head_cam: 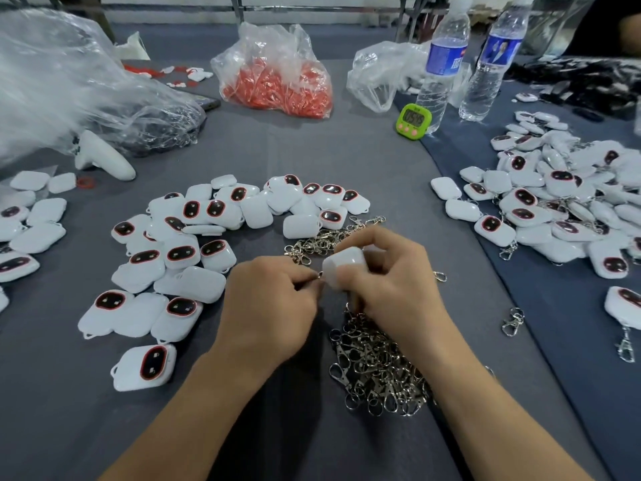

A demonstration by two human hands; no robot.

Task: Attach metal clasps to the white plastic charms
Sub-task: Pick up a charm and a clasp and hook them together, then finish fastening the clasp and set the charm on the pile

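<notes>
Loose charms (173,255) lie on the table (312,161) at the left. The left hand (270,307) pinches a metal clasp (318,275) against the white charm (343,267), which the right hand (392,286) grips tight, just above a heap of clasps (378,369).

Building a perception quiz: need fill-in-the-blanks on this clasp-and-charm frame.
1. The right hand holds one white ____.
2. The left hand pinches a metal ____ at that piece's loop.
3. The timer beside the water bottles is ____ in colour.
Missing: charm; clasp; green.
</notes>
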